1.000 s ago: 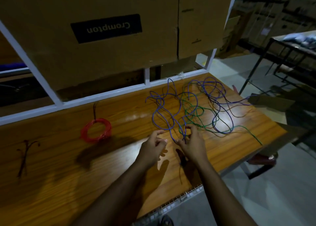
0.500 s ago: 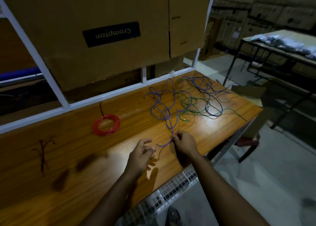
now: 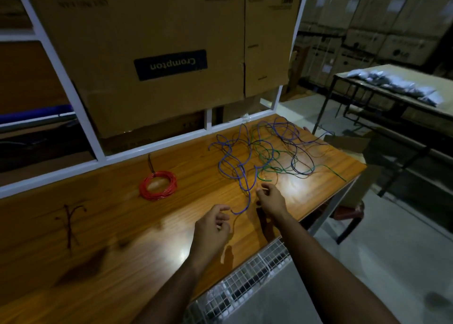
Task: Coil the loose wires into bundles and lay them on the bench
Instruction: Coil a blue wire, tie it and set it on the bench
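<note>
- One red coil [image 3: 158, 185] already lies wound on the bench [image 3: 98, 215], left of the hands and well apart from them; further left a small dark scrap of wire [image 3: 69, 222] rests flat on the wood.
- Next along, the left hand [image 3: 212, 223] hovers just above the bench with its fingers loosely curled. The free end of the blue wire [image 3: 241, 176] curves up to its fingertips, but I cannot tell whether they pinch it or only sit beside it.
- Just to the right, the right hand [image 3: 270, 198] is raised a little with the palm turned down and the fingers half bent toward the tangle [image 3: 272, 149]; the blue strand passes close by its left side, and whether it grips that strand is not clear.
- Farthest right, blue, green and darker wires are snarled together near the bench's far right corner, some loops reaching the edge.
- To do this step well, in my judgement: anchor the blue end firmly in the left hand, let the right hand draw the strand out slowly, and ease it free wherever it crosses the green rather than tugging, or the knot will tighten. Wind even loops matching the red coil, then lay the bundle beside it.
</note>
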Demonstrator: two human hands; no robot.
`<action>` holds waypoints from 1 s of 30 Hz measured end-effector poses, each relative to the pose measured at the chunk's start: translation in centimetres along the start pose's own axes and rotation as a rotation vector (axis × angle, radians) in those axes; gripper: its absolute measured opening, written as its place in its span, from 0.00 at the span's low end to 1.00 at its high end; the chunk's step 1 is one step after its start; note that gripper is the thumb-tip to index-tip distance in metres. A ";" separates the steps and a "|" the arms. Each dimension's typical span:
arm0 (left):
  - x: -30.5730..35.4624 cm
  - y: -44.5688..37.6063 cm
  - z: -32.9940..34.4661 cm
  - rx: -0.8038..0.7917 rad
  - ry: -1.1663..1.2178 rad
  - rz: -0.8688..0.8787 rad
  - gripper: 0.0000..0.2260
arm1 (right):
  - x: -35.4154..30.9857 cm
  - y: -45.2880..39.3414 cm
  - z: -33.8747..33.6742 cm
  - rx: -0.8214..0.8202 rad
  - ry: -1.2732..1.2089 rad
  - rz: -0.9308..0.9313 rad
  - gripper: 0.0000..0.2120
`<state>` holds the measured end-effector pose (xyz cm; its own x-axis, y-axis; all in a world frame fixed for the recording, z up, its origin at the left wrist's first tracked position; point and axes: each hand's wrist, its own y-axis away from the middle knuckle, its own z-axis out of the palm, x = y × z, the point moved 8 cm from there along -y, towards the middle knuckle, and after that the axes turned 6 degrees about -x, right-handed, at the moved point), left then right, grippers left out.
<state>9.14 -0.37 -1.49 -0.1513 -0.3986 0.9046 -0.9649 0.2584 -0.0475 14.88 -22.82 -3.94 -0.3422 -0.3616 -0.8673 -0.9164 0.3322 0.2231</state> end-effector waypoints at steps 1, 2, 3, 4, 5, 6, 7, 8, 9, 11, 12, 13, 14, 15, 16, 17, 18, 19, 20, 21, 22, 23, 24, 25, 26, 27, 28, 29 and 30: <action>0.2 -0.2 -0.2 0.017 -0.004 0.002 0.15 | -0.4 -0.7 0.2 -0.017 -0.024 0.005 0.23; 0.5 -0.5 -0.5 0.038 -0.013 0.004 0.13 | -0.7 -1.6 0.6 -0.036 -0.043 0.001 0.25; 0.7 -0.9 -0.8 0.066 -0.027 0.005 0.12 | -0.8 -2.5 1.0 -0.049 -0.059 0.005 0.28; 0.9 -1.3 -1.1 0.096 -0.044 0.006 0.11 | -0.7 -3.8 1.4 -0.053 -0.072 0.000 0.31; 1.1 -1.8 -1.4 0.130 -0.062 0.008 0.10 | -0.5 -5.0 1.8 -0.049 -0.075 -0.015 0.31; 1.4 -2.2 -1.7 0.163 -0.072 0.012 0.08 | -1.0 -5.5 1.9 -0.044 -0.062 -0.044 0.27; 1.7 -2.8 -2.0 0.191 -0.075 0.015 0.08 | -2.2 -5.3 1.8 -0.034 -0.037 -0.095 0.22; 1.9 -3.4 -2.2 0.209 -0.071 0.011 0.08 | -3.6 -4.7 1.6 -0.018 0.000 -0.185 0.18; 2.1 -4.0 -2.3 0.221 -0.063 -0.004 0.08 | -5.1 -4.0 1.3 0.001 0.059 -0.297 0.17; 2.0 -5.2 -2.4 0.222 -0.041 -0.054 0.08 | -7.6 -2.0 1.7 0.005 0.229 -0.562 0.20; 1.8 -5.9 -2.4 0.212 -0.023 -0.087 0.09 | -8.5 -0.8 2.2 0.004 0.386 -0.693 0.23; 1.5 -6.6 -2.3 0.196 0.003 -0.124 0.11 | -9.1 0.4 3.1 0.008 0.573 -0.815 0.24; 1.0 -7.2 -2.1 0.173 0.043 -0.167 0.14 | -9.3 1.4 4.1 0.023 0.724 -0.941 0.24; 0.4 -7.7 -1.7 0.144 0.096 -0.216 0.16 | -9.2 2.4 5.1 0.025 0.823 -1.055 0.21; -0.3 -8.1 -1.2 0.122 0.171 -0.262 0.18 | -8.9 3.5 5.9 0.016 0.873 -1.168 0.18; -0.9 -8.3 -0.7 0.114 0.239 -0.304 0.19 | -8.5 4.3 6.7 -0.016 0.896 -1.243 0.16; -1.7 -8.5 -0.5 0.127 0.280 -0.339 0.20 | -8.0 4.8 7.4 -0.048 0.915 -1.293 0.17; -2.4 -8.5 -0.5 0.152 0.296 -0.372 0.20 | -7.4 5.0 7.9 -0.084 0.951 -1.311 0.18; -3.2 -8.5 -0.5 0.177 0.313 -0.404 0.20 | -6.9 5.1 8.3 -0.110 0.962 -1.332 0.18; -3.5 -8.4 -0.5 0.199 0.342 -0.420 0.18 | -6.5 5.1 8.3 -0.124 0.946 -1.329 0.17; -3.7 -8.2 -0.6 0.220 0.377 -0.422 0.16 | -6.3 5.0 7.8 -0.126 0.868 -1.303 0.14; -3.5 -8.0 -0.7 0.241 0.418 -0.415 0.13 | -6.4 4.5 7.0 -0.121 0.738 -1.220 0.11; -3.3 -7.7 -0.9 0.266 0.466 -0.403 0.12 | -6.2 3.7 5.9 -0.085 0.571 -1.108 0.09; -3.0 -7.5 -1.1 0.288 0.510 -0.385 0.11 | -5.7 2.3 4.5 -0.015 0.437 -0.964 0.07; -2.7 -7.3 -1.3 0.300 0.541 -0.358 0.10 | -4.8 1.0 3.1 0.071 0.354 -0.811 0.08; -2.5 -7.2 -1.7 0.306 0.557 -0.328 0.09 | -4.2 -0.3 2.3 0.114 0.345 -0.655 0.11; -2.1 -7.2 -2.2 0.303 0.554 -0.294 0.09 | -3.5 -1.9 2.2 0.069 0.348 -0.525 0.16; -1.8 -7.3 -2.6 0.290 0.534 -0.256 0.09 | -2.9 -3.1 2.6 -0.035 0.352 -0.407 0.18; -1.5 -7.4 -3.2 0.285 0.507 -0.216 0.08 | -2.3 -4.2 3.3 -0.141 0.337 -0.354 0.16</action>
<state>17.21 1.10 -1.12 0.1074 0.0703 0.9917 -0.9923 -0.0548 0.1113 20.23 -20.54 -4.38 -0.0323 -0.6997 -0.7137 -0.9995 0.0264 0.0193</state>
